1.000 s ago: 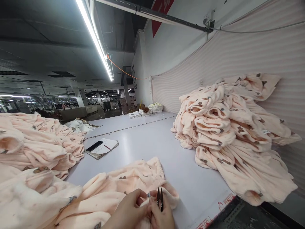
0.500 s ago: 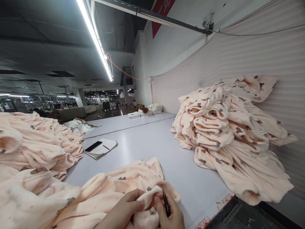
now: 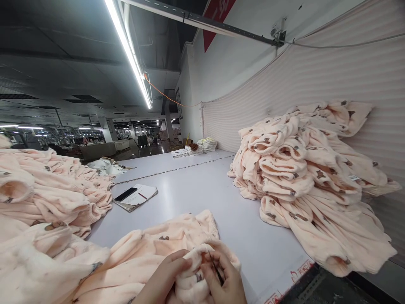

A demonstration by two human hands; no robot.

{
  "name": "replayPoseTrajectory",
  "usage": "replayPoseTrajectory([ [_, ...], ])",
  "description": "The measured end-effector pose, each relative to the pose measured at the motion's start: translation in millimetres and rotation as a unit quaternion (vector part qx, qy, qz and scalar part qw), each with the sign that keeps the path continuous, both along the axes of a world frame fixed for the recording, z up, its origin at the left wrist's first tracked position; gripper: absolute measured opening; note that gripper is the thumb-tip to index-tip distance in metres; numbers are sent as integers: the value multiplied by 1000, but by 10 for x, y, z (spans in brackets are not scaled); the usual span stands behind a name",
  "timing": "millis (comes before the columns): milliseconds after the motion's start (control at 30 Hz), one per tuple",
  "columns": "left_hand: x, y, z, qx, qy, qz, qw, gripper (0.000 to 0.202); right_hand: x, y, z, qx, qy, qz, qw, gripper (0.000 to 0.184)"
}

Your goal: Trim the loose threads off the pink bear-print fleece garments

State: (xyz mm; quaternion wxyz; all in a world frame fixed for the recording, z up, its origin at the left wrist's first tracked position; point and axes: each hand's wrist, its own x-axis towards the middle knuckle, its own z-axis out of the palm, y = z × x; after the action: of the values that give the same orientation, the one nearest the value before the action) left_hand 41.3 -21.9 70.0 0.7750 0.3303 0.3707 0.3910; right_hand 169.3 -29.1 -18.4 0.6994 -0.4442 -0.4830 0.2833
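Spread over the near part of the table is a pale pink plush garment (image 3: 158, 249) with small dark printed figures. My left hand (image 3: 166, 274) pinches a bunched edge of it between thumb and fingers. Beside it, my right hand (image 3: 224, 276) is closed around small dark thread snips (image 3: 217, 272). The tip of the snips points up and left against the cloth edge, and my right fingertips touch the cloth there. Most of the snips' body is hidden in my palm.
Matching pink garments form a heap (image 3: 47, 185) at left and a tall pile (image 3: 284, 164) at right. A notebook (image 3: 148, 197) with a black phone (image 3: 125, 194) and a pen lies on the pale table (image 3: 186, 185). Folded stacks (image 3: 207, 145) stand at the far edge.
The snips have tilted, and their tip has swung left onto the cloth edge. My right fingers have moved up and closer to that edge. My left hand keeps its grip.
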Motion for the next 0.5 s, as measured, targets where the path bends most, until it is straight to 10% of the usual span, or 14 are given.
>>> replayPoseTrajectory([
  [500,-1,44,-76,33,34,-17,999,14,239,37,342,-14,-30,91,995,15],
])
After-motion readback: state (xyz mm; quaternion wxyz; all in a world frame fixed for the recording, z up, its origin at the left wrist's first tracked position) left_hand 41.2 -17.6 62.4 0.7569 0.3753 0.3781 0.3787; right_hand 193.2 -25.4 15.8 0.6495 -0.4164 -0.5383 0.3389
